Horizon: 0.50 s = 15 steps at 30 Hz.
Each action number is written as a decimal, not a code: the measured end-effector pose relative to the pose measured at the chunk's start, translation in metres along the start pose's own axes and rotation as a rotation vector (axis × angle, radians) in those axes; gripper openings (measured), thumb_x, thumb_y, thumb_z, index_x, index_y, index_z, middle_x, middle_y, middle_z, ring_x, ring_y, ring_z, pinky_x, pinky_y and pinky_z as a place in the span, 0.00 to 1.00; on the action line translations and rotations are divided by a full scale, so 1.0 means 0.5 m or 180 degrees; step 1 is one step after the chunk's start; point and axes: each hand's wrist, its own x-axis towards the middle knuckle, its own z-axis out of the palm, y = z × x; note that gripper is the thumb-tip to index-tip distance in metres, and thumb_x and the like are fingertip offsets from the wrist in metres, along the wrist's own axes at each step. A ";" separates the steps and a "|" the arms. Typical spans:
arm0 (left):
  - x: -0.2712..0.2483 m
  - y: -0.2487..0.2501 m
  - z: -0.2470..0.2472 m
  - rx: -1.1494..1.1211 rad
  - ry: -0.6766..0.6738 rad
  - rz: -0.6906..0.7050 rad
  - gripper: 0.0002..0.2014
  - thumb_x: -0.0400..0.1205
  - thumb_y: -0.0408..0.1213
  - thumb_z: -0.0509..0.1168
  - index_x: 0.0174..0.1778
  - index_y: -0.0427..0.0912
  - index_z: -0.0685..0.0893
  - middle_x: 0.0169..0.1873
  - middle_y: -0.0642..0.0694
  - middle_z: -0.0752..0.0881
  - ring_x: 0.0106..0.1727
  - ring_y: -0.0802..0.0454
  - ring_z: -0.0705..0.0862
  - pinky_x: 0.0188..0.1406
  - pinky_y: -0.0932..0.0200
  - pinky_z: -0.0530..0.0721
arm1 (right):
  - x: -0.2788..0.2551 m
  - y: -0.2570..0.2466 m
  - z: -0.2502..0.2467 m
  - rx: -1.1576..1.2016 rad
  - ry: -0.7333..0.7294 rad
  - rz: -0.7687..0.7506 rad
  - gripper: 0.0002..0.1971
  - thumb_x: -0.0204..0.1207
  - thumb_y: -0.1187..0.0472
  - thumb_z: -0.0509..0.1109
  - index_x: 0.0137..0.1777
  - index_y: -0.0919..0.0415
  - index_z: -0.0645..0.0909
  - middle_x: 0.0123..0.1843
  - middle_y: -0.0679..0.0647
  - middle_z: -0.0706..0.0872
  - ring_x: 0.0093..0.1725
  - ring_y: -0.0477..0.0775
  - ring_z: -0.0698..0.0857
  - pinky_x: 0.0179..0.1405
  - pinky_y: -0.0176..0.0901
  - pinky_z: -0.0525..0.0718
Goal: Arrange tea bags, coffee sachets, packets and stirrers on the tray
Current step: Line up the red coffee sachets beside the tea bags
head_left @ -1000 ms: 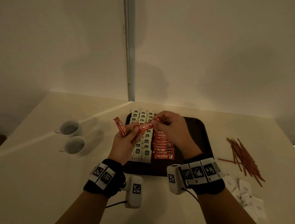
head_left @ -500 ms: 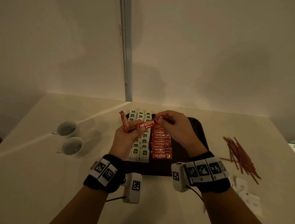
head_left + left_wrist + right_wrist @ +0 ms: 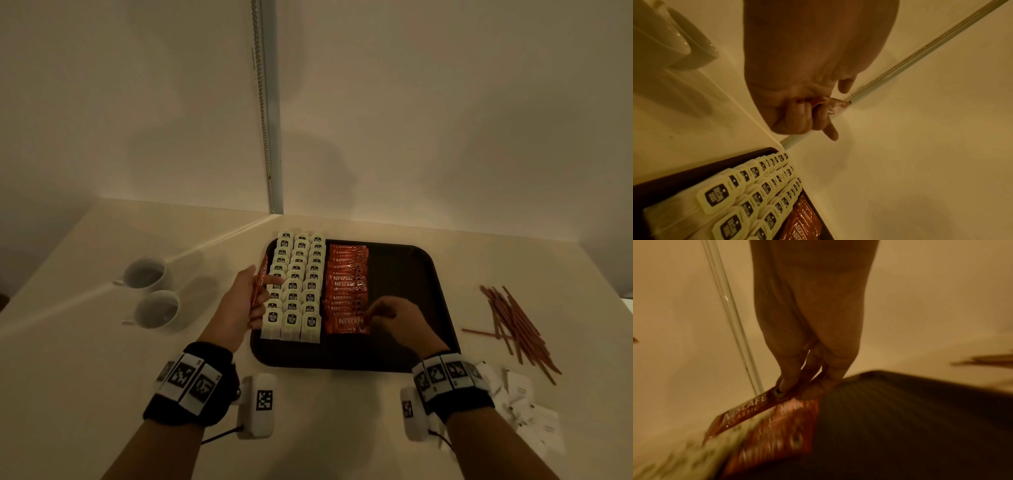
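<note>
- The right hand (image 3: 399, 320) pinched a coffee sachet (image 3: 346, 324) by its end, at the near end of the sachet row (image 3: 346, 274) on the tray (image 3: 411, 291).
- The left hand (image 3: 245, 301) gripped a spare sachet (image 3: 258, 286) just left of the tea bags (image 3: 298, 284).
- Stirrers (image 3: 513, 322) lay well right of the pinch.

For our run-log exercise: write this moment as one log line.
right hand: placing coffee sachet on tray | left hand: holding spare sachet

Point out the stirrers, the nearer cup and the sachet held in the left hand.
stirrers (image 3: 517, 322): head view, middle of the pile.
nearer cup (image 3: 157, 310): head view, its inside.
sachet in left hand (image 3: 259, 284): head view, mid-length.
</note>
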 end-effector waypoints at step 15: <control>-0.018 -0.015 -0.005 0.0215 -0.0021 0.0009 0.17 0.86 0.31 0.50 0.61 0.43 0.83 0.24 0.53 0.74 0.26 0.58 0.71 0.21 0.66 0.69 | 0.017 0.060 0.097 0.0423 0.0311 0.0540 0.08 0.72 0.67 0.75 0.45 0.56 0.80 0.47 0.48 0.82 0.50 0.46 0.80 0.54 0.38 0.77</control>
